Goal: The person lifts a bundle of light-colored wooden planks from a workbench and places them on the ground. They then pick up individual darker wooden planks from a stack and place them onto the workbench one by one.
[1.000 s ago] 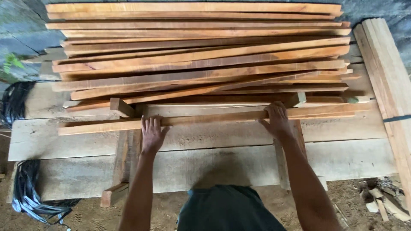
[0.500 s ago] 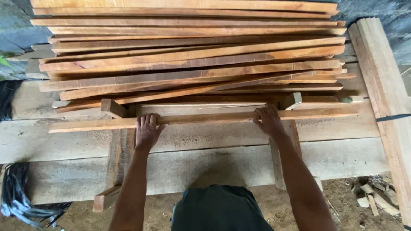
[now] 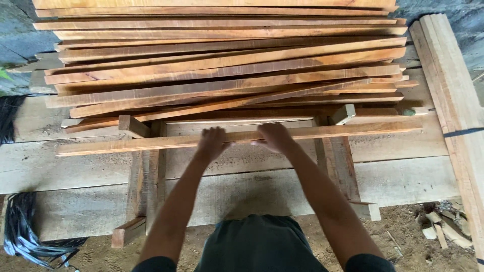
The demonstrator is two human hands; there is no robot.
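Far left: a bundle of black straps (image 3: 30, 236) lies on the ground by the corner of the plank table (image 3: 403, 176), well apart from my hands.
Batten, left end: the long thin batten (image 3: 126, 145) I am handling starts here and runs left to right across the whole table, its long axis crosswise to my arms and slightly higher at the right end.
Supports: two wooden cross-pieces (image 3: 146, 171) run away from me under the batten, one on each side of my hands.
My left hand (image 3: 210, 143): it lies on the batten just left of its middle, fingers curled over the far edge; it looks closed on the wood, though I cannot see my thumb.
My right hand (image 3: 275, 137): it sits on the same batten just beside the left, fingers bent over the top; it looks like a hold rather than a flat press.
Which hand is nearer: both are on the batten, close together near the centre, so long lengths overhang on both sides.
Beyond my hands: the pile of reddish battens (image 3: 227, 60) lies parallel, just past mine.
Far right: pale planks (image 3: 454, 90) run away from me along the table's edge.
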